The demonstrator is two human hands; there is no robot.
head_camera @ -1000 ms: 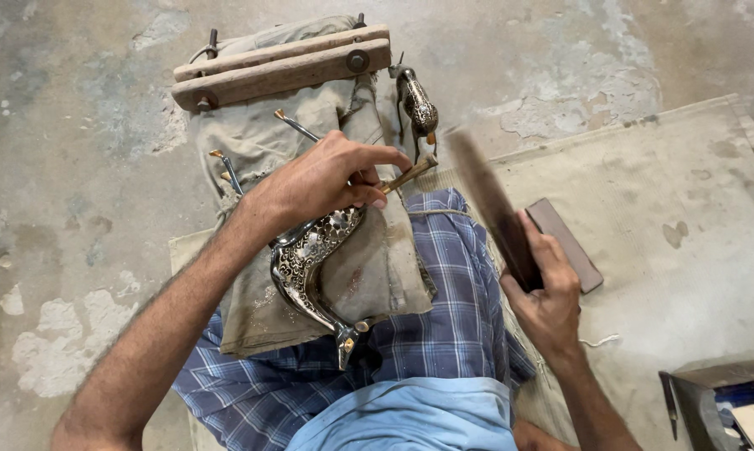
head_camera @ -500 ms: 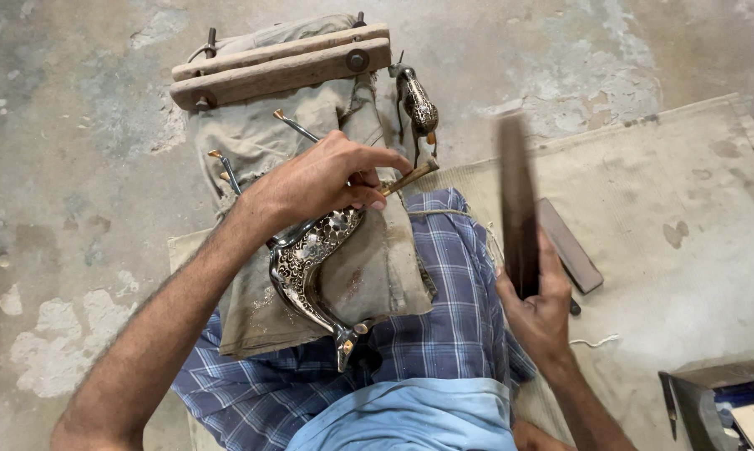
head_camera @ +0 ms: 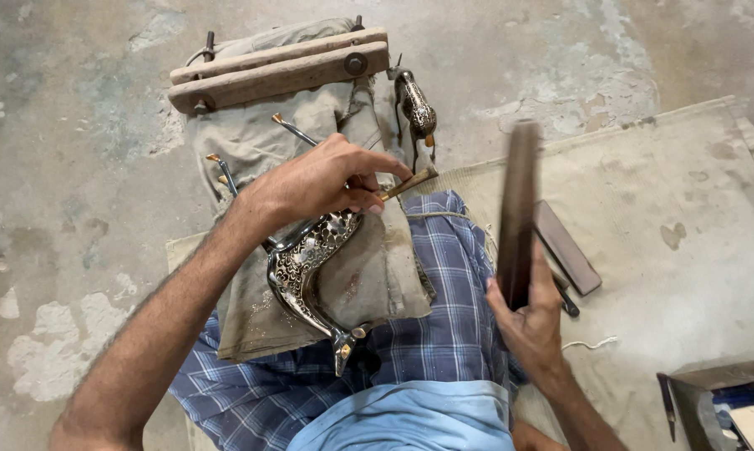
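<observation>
While the left hand (head_camera: 327,179) pinches a slim chisel (head_camera: 406,184) upon the engraved metal piece (head_camera: 306,267) beneath its fingers, right hand (head_camera: 531,321), fingers clamped, holds a wooden striker (head_camera: 517,209) upright, just rightward.

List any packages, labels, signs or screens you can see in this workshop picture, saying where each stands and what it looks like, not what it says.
No labels, signs or screens show.
Box: bottom right corner on the floor mat, open, dark grey-brown walls, cut off by the frame; its contents are too unclear to tell.
</observation>
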